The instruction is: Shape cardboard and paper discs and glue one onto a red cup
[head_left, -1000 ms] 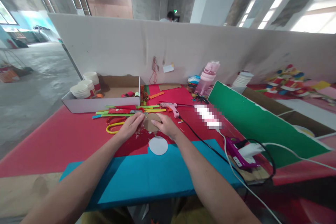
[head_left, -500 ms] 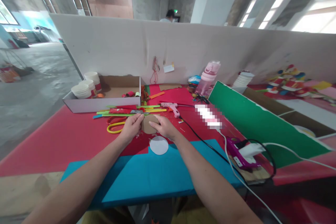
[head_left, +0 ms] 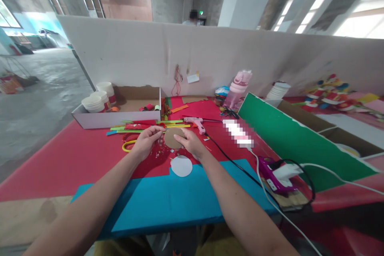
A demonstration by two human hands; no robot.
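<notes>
- The brown cardboard disc point(head_left: 173, 139) is held above the red tabletop point(head_left: 60, 160), between the two hands.
- The right hand point(head_left: 193, 143) grips its right side, the thumb lying across the face.
- The left hand point(head_left: 147, 141) has its thumb and fingers drawn together at the disc's left edge (too small to tell whether they pinch it).
- Small scraps point(head_left: 159, 153) are scattered below the hands.
- A white disc point(head_left: 181, 166) lies nearer the wearer, overlapping the blue covering point(head_left: 168, 204).
- The yellow scissor handle point(head_left: 128, 146) is just beside the left hand; coloured strips point(head_left: 177, 126) lie beyond.
- The pink glue gun point(head_left: 196, 124) rests beyond the right hand.
- Farther left, an open box point(head_left: 117, 120) holds paper cups point(head_left: 92, 104); to the right are a pink bottle point(head_left: 237, 90), a green panel point(head_left: 294, 140) and a purple power strip point(head_left: 277, 182).
</notes>
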